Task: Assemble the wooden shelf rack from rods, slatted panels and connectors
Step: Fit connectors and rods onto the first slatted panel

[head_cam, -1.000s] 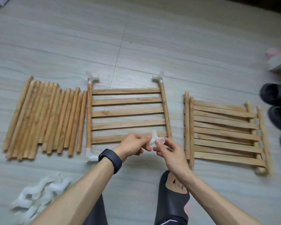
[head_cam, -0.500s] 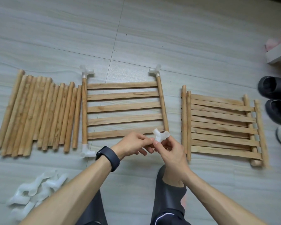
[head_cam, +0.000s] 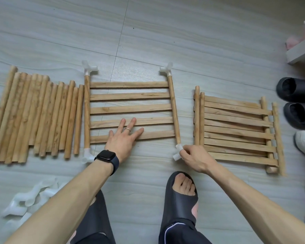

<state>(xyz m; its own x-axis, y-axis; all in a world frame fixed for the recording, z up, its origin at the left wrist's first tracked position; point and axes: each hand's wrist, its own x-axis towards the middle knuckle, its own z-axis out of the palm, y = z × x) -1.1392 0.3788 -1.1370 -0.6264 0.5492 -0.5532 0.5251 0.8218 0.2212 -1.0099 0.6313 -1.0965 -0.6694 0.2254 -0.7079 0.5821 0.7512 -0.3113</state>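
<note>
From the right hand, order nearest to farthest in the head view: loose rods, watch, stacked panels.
1. Stacked panels, just right of the right hand.
2. Watch, on the left wrist.
3. Loose rods, far left.

Grey tiled floor [head_cam: 183, 41] bears rods [head_cam: 35, 117], panels [head_cam: 130, 95], connectors [head_cam: 26, 199]

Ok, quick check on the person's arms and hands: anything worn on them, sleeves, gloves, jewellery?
No sleeves or gloves show on either arm. The left hand has a thin ring on one finger, and at its wrist sits a black smartwatch with a rectangular dark face and a dark band. The right hand wears nothing that shows: no ring, watch or strap.
</note>
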